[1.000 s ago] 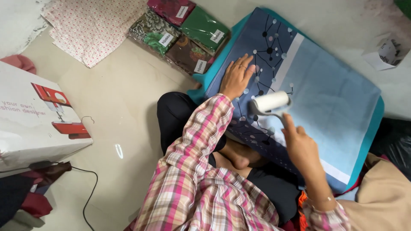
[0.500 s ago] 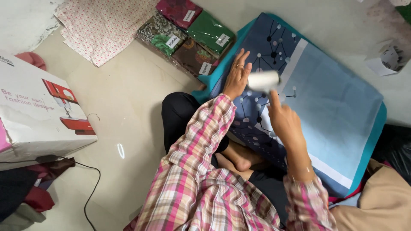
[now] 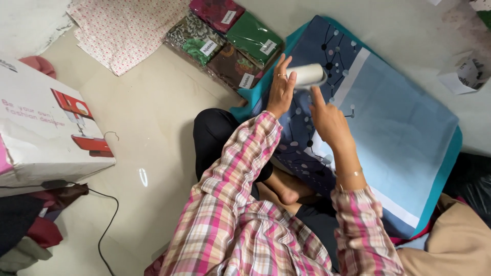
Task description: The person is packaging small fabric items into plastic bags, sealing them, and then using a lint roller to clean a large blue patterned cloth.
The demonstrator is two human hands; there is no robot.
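Note:
A folded blue cloth [image 3: 399, 117], dark with a dotted branch pattern at one end and pale blue at the other, lies across my lap and the floor over a teal layer [image 3: 452, 153]. My right hand [image 3: 327, 120] grips the handle of a white lint roller [image 3: 306, 75], index finger stretched along it, with the roll against the dark patterned end. My left hand [image 3: 281, 87] rests flat on the cloth just left of the roll, fingers extended and a ring on one finger. Both arms wear pink plaid sleeves.
Several wrapped fabric packs [image 3: 230, 41] lie beyond the cloth's far corner, next to a pink floral sheet [image 3: 128, 30]. A white carton [image 3: 46, 133] stands at left with a black cable [image 3: 105, 225] below it. A small paper box [image 3: 465, 74] and a tan bag [image 3: 450, 245] are at right.
My right hand has pushed the lint roller away from me along the dark end of the cloth, toward its far edge. My left hand has stayed flat beside it.

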